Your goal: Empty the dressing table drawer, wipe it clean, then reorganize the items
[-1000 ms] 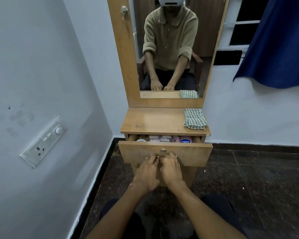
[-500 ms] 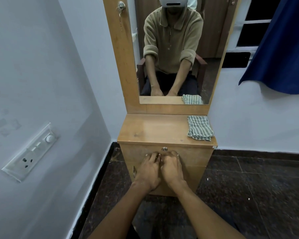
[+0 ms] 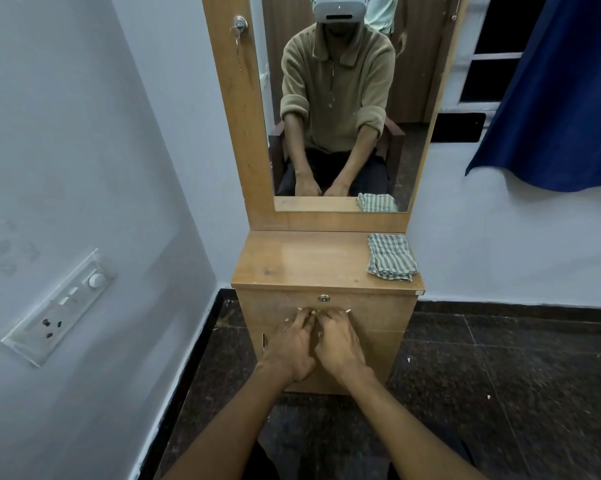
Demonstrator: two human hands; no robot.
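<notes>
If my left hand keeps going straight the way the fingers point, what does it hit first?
The left hand points forward at the closed drawer front, and its fingertips already seem to touch the wood just below the lock. So it would meet the drawer front at once, though exact contact is hard to judge.

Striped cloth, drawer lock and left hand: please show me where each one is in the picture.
striped cloth [image 3: 392, 257], head view, middle of the folded fabric.
drawer lock [image 3: 323, 298], head view, the round metal face.
left hand [image 3: 289, 347], head view, back of the hand.
</notes>
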